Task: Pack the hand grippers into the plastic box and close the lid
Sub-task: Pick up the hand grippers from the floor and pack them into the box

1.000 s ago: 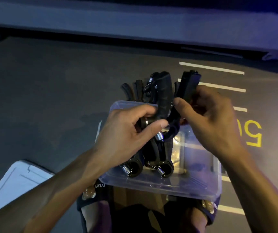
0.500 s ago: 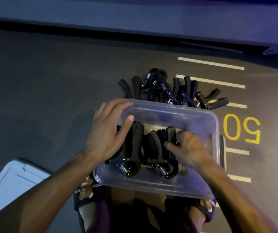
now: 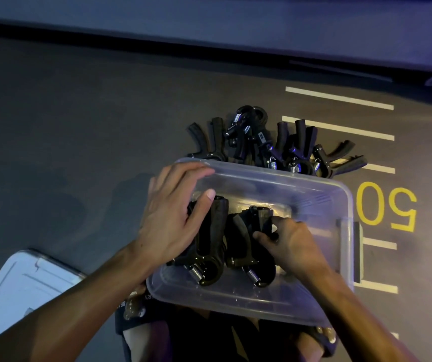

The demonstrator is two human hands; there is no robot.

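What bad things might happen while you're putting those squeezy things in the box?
1. The plastic box seems to rest on the person's lap, so it might tip.
2. The hand grippers in the box lie loosely side by side; the pile waiting on the floor may not fit under the lid.
3. Springs could pinch the right hand.

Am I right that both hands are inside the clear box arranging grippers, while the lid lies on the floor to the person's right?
Not quite. The head view shows the lid on the floor to the person's left, not right. The rest stands: the left hand and right hand are in the clear box, on hand grippers.
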